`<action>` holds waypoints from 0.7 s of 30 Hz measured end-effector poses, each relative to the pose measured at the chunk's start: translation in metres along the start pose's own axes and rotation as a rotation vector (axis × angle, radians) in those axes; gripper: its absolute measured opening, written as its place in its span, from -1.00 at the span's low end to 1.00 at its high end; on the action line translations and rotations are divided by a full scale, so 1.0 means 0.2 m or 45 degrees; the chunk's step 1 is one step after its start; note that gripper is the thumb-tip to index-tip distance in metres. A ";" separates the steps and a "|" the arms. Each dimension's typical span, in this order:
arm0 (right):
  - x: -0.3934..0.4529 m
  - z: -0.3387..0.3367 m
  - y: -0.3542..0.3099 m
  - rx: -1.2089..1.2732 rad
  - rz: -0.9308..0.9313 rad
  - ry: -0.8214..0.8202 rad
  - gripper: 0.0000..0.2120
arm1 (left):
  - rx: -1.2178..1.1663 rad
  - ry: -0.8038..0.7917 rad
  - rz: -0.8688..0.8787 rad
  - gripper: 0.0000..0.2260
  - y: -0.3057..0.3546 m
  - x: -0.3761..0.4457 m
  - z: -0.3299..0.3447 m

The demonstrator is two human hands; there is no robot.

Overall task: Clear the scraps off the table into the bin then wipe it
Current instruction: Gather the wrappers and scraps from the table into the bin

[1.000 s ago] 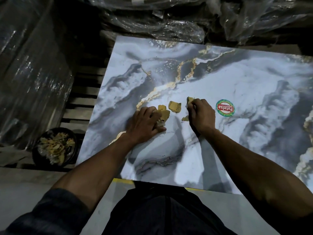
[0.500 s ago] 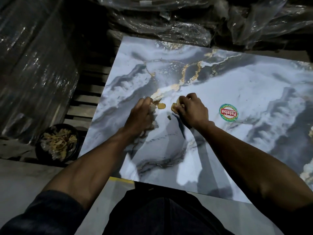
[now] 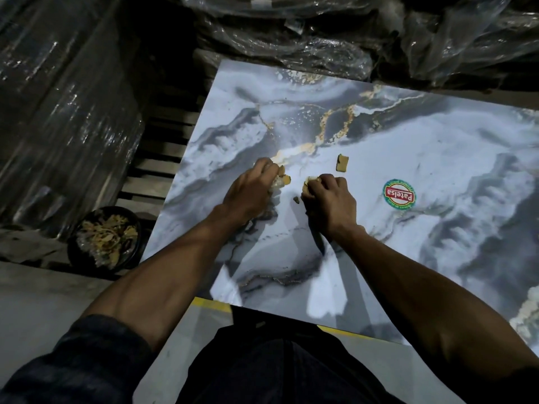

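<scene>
Both hands [image 3: 248, 193] [image 3: 331, 201] apparently hide most scraps [image 3: 284, 179].

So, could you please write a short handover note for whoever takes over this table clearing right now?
Left hand: curled around a clump of tan scraps on the marble-patterned table.
Right hand: curled around more scraps at its fingertips.
Loose on the table: one scrap piece just beyond the right hand and a small crumb between the hands.
Black bin: on the floor to the left of the table, already holding scraps.
Done: most scraps are gathered into the hands.
Left: pick up the loose piece and crumb, drop everything in the bin, then wipe the table. No cloth is in view.
</scene>
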State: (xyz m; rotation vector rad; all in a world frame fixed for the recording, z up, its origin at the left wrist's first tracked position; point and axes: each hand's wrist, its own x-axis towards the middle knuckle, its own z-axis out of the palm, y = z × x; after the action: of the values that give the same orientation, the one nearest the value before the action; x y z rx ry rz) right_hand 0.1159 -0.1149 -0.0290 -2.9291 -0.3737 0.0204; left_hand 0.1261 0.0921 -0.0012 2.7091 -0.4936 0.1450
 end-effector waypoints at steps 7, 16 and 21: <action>-0.02 -0.06 0.02 0.052 -0.001 -0.035 -0.75 | 0.081 -0.058 0.261 -0.74 -0.07 0.07 0.15; 0.06 -0.11 0.02 0.187 0.243 -0.072 -0.79 | 0.094 -0.101 0.387 -0.81 -0.06 0.13 0.18; 0.15 -0.18 0.09 0.384 0.465 0.152 -0.82 | 0.212 -0.123 0.358 -0.92 0.01 0.11 0.12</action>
State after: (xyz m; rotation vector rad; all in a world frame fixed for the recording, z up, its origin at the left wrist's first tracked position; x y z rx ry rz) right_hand 0.1507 -0.1303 0.0026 -2.6406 0.1716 -0.0428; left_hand 0.1462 0.0749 -0.0198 2.8037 -0.9291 0.1354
